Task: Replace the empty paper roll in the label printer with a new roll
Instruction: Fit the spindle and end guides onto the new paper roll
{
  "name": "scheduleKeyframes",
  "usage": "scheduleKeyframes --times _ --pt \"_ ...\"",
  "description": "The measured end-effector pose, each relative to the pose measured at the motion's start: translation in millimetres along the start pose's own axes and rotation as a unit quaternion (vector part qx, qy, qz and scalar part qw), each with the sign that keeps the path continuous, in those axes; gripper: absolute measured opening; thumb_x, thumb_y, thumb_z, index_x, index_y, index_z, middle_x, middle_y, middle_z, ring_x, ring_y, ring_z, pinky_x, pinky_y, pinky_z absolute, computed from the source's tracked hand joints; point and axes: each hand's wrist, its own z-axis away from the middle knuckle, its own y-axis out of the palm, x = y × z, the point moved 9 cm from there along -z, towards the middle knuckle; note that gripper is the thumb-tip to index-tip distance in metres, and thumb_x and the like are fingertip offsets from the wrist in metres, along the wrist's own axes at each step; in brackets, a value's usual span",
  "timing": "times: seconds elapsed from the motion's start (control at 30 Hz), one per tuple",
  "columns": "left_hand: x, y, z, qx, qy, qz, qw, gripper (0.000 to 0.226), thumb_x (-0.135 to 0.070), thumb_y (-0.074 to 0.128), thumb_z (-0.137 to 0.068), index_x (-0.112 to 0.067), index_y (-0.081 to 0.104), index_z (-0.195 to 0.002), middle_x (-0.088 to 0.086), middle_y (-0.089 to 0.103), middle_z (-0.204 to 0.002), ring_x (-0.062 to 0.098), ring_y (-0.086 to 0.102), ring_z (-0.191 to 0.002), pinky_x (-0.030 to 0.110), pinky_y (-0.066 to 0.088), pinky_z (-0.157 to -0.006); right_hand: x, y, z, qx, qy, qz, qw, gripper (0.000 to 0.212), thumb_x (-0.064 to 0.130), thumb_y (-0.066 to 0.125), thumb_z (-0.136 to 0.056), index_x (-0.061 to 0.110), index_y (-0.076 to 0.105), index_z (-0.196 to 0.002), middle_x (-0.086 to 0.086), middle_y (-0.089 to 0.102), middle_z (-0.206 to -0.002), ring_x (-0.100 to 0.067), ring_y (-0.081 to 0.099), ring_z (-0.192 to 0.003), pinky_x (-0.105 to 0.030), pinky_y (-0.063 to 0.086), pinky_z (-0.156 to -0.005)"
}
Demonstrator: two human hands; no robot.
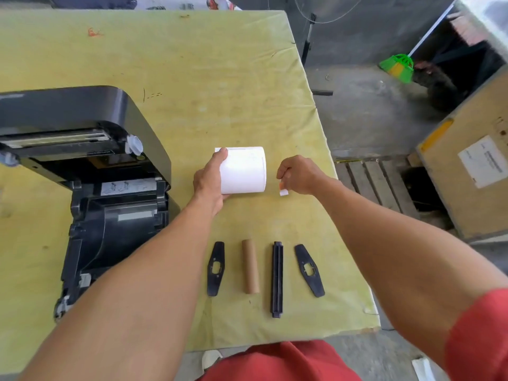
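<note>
While the label printer (pixel 90 188) stands lid-open at table left, my left hand (pixel 210 180) grips the new white label roll (pixel 244 170) lying on the yellow table (pixel 192 64). Rightward, my right hand (pixel 298 174) pinches a small paper tab (pixel 283 190). Nearer me lies the empty cardboard core (pixel 250 266).

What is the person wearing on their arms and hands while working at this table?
Nothing covers the left hand or the right hand: no gloves, rings or watch show. Both forearms are bare. A short red sleeve shows on the right upper arm, matching the red clothing below.
</note>
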Motion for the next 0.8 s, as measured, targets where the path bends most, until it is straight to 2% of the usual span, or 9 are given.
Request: scheduleKeyframes --times 0.07,0.2,0.27,0.33,0.4,0.5,0.7,0.73,0.8 --pt "0.0 0.5 -5.5 -0.005 -0.003 0.003 1.000 0.025 -0.039 0.076 -0.080 -0.021 0.063 -0.093 0.001 0.070 -0.090 0.024 0.070 -0.080 0.046 0.061 -0.077 -4.0 2.2 -6.5 0.004 -0.002 0.009 1.000 0.023 -0.008 0.058 -0.082 0.007 0.071 -0.093 -0.012 0.072 -0.093 -0.031 0.069 -0.091 -0.039 0.058 -0.081" --pt "-4.6 2.4 -14.8 -0.007 -0.007 0.003 1.000 0.025 -0.039 0.077 -0.079 -0.022 0.065 -0.093 -0.001 0.071 -0.087 0.021 0.071 -0.076 0.044 0.061 -0.073 -6.9 7.4 -14.5 0.023 -0.014 0.017 0.999 0.027 -0.013 0.057 -0.078 0.008 0.069 -0.092 -0.001 0.065 -0.074 -0.031 0.072 -0.089 -0.043 0.059 -0.082" --pt "-6.8 3.1 -17.9 -0.009 -0.009 0.003 1.000 0.026 -0.039 0.078 -0.078 -0.022 0.065 -0.093 -0.002 0.072 -0.086 0.021 0.071 -0.075 0.043 0.061 -0.072 -8.2 10.6 -16.5 0.032 -0.016 0.020 0.999 0.028 -0.011 0.056 -0.079 0.011 0.067 -0.092 0.001 0.063 -0.073 -0.031 0.071 -0.089 -0.043 0.059 -0.082" --pt "-8.1 4.4 -19.2 -0.008 -0.010 0.001 1.000 0.026 -0.040 0.078 -0.077 -0.023 0.065 -0.093 -0.002 0.072 -0.087 0.020 0.071 -0.076 0.042 0.060 -0.073 -12.6 12.6 -17.4 0.041 -0.004 0.036 0.999 0.031 -0.006 0.070 -0.077 0.014 0.067 -0.100 -0.003 0.063 -0.089 -0.029 0.067 -0.092 -0.036 0.055 -0.078" --pt "-8.9 5.3 -19.7 -0.004 -0.009 -0.001 1.000 0.026 -0.040 0.077 -0.077 -0.023 0.065 -0.093 -0.002 0.071 -0.088 0.021 0.071 -0.078 0.042 0.060 -0.075 -15.9 12.9 -17.2 0.044 0.003 0.067 0.997 0.049 0.008 0.086 -0.070 0.017 0.063 -0.113 -0.002 0.051 -0.105 -0.026 0.058 -0.092 -0.032 0.047 -0.075" --pt "-9.2 7.3 -17.4 0.007 -0.008 -0.009 1.000 0.027 -0.040 0.077 -0.078 -0.022 0.065 -0.093 -0.001 0.071 -0.090 0.023 0.071 -0.081 0.045 0.059 -0.079 -16.9 14.5 -10.1 0.039 0.002 0.105 0.994 0.064 0.016 0.086 -0.072 0.019 0.052 -0.126 0.000 0.039 -0.112 -0.027 0.054 -0.090 -0.038 0.049 -0.077" --pt "-16.6 7.7 0.6 0.036 0.005 -0.025 0.999 0.024 -0.039 0.074 -0.081 -0.021 0.066 -0.094 0.002 0.071 -0.092 0.026 0.070 -0.084 0.046 0.059 -0.082 -12.9 9.7 10.8 0.006 0.019 0.206 0.978 0.081 0.020 0.086 -0.074 0.015 0.036 -0.138 -0.012 0.040 -0.128 -0.034 0.057 -0.101 -0.051 0.054 -0.088" --pt "-18.8 6.4 4.8 0.039 0.008 -0.028 0.999 0.023 -0.039 0.074 -0.082 -0.021 0.065 -0.092 0.001 0.071 -0.091 0.026 0.070 -0.083 0.045 0.058 -0.082 -12.8 4.3 14.0 -0.012 0.033 0.183 0.983 0.079 0.022 0.085 -0.076 0.015 0.037 -0.139 -0.012 0.040 -0.130 -0.035 0.058 -0.104 -0.051 0.053 -0.089" --pt "-24.3 2.3 13.1 0.045 0.014 -0.031 0.998 0.022 -0.040 0.073 -0.083 -0.021 0.065 -0.092 0.001 0.071 -0.090 0.026 0.069 -0.083 0.043 0.057 -0.081 -9.4 -10.8 21.6 -0.061 0.063 0.055 0.995 0.062 0.028 0.079 -0.083 0.012 0.048 -0.134 -0.013 0.047 -0.132 -0.033 0.059 -0.108 -0.045 0.053 -0.088"
